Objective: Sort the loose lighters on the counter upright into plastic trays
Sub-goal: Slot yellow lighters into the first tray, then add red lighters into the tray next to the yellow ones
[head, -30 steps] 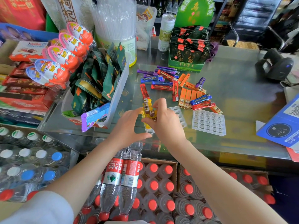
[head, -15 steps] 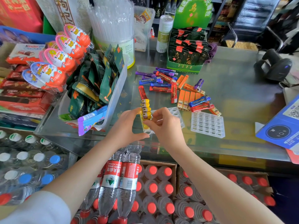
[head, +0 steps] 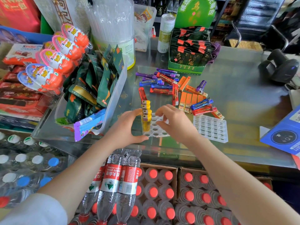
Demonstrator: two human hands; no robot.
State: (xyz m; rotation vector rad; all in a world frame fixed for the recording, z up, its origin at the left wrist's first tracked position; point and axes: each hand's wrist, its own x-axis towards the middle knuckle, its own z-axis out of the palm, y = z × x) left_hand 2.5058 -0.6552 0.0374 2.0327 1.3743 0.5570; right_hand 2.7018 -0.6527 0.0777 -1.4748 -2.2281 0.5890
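Note:
Several yellow lighters stand upright in a row along the left edge of a clear tray with round holes on the glass counter. My left hand cups that row from the left, fingers against the lighters and thumb at the tray's near corner. My right hand hovers over the tray's right part, fingers curled and apart, holding nothing. A red lighter lies just behind the row. Farther back lies a pile of loose lighters in purple, blue, red and orange. A second clear tray sits empty at the right.
A clear bin of green snack packets stands close on the left. A green display box and a tub of straws stand behind the pile. A barcode scanner sits far right, a blue box near right. Bottled water is below the counter edge.
The yellow lighters have gone down from between both hands into the tray. My right hand has let go and drawn back to the right; my left hand stays against the row.

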